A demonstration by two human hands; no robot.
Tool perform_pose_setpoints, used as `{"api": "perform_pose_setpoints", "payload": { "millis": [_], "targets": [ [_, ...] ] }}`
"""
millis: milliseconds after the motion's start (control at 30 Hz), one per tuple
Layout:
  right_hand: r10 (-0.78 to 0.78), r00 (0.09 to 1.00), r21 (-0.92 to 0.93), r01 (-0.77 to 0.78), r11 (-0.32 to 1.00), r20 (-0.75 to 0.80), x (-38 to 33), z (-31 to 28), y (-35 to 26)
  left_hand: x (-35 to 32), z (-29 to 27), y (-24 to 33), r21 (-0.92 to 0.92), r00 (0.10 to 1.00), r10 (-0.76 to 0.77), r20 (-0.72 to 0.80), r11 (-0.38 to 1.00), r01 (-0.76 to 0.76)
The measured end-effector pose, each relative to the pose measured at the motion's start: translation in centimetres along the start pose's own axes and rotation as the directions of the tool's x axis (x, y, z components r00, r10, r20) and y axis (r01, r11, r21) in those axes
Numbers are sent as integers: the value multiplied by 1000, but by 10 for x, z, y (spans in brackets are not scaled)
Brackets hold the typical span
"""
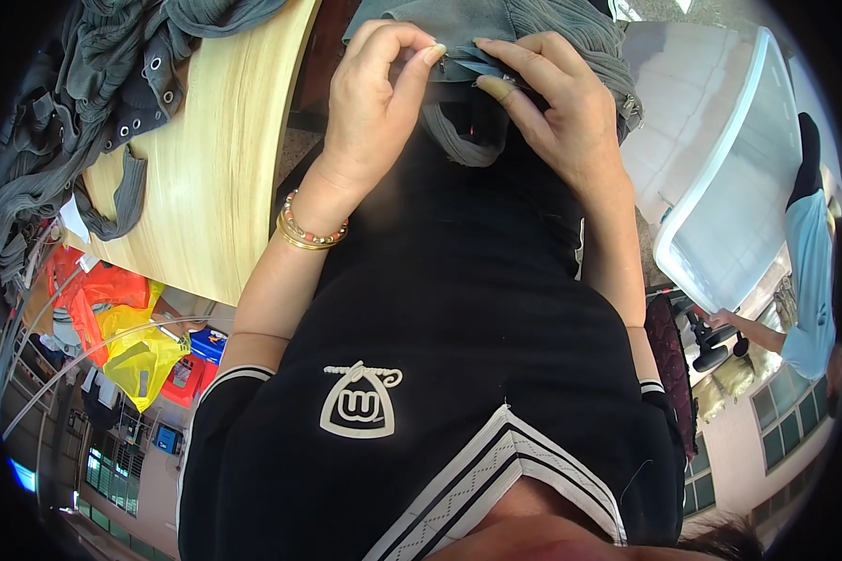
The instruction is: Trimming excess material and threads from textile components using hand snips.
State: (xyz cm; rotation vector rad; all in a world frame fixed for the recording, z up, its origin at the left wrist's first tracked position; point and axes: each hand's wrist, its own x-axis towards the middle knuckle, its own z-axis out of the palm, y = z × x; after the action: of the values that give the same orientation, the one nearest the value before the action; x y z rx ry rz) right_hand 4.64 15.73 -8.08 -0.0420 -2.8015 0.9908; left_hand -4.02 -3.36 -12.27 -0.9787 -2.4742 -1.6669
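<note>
A dark grey garment [557,21], partly ribbed, lies across my lap at the top of the head view, with a grey fabric loop [466,140] hanging toward me. My right hand [563,105] is closed around small thread snips [477,67], their bluish pointed blades directed left over the cloth. Opposite the blades, my left hand [376,98] pinches thumb and forefinger together just above the garment. A tiny dark bit shows below those fingertips, too small to name. The handle of the snips is mostly hidden in my right hand.
At left stands a light wood table [210,159] bearing a heap of dark grey garments [145,56] with metal eyelets. Below it are red [112,290] and yellow plastic bags [140,351]. A translucent white bin [730,187] stands at right, beside another person in a light blue sleeve [809,290].
</note>
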Motion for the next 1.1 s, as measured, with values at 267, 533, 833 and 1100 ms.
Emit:
{"api": "perform_pose_setpoints", "payload": {
  "millis": [267,533,833,1100],
  "targets": [
    [9,999,-2,-9,1000,33,6,3,-2,-6,4,-3,-212,967,-243,79,944,254],
    [2,998,-6,-1,1000,68,10,0,-5,-1,2,4,-100,986,-149,74,983,156],
    [-13,999,-40,14,999,38,7,-7,-3,-1,-1,3,-74,983,-165,84,982,171],
    [37,999,-35,-37,999,-4,-9,-9,9,-1,-3,1,-144,945,-294,141,938,314]
  ]
}}
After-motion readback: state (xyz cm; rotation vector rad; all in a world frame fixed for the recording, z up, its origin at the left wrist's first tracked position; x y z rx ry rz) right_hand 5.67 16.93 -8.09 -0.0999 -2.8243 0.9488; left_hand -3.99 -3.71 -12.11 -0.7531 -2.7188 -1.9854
